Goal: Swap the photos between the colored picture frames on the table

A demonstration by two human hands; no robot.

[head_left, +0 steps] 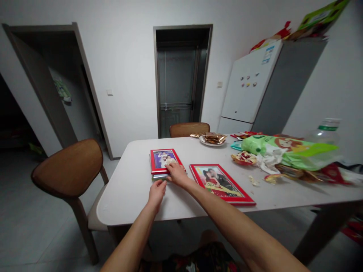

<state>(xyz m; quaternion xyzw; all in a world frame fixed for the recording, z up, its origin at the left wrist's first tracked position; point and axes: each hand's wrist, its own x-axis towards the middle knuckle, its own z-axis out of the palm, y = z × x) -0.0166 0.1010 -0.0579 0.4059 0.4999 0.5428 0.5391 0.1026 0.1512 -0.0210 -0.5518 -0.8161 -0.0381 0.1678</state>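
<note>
A small red photo frame (153,161) lies on top of a stack at the table's left part, showing a picture with a purple backdrop. Under it, the edges of other frames (159,176) stick out at the front. My right hand (177,173) grips its near right corner, fingertips over the picture. Just in front of the stack is my left hand (157,194), fingers curled together, with nothing visible in them. A larger red photo frame (249,200) lies face up to the right, partly behind my right forearm.
A plate (202,139) of wrapped snacks stands at the back. To the right are an opened pomegranate (244,158), crumpled tissue (269,161), a green snack bag (295,151) and a clear bottle (326,132). Wooden chairs stand at the left (68,166) and the far side (189,129).
</note>
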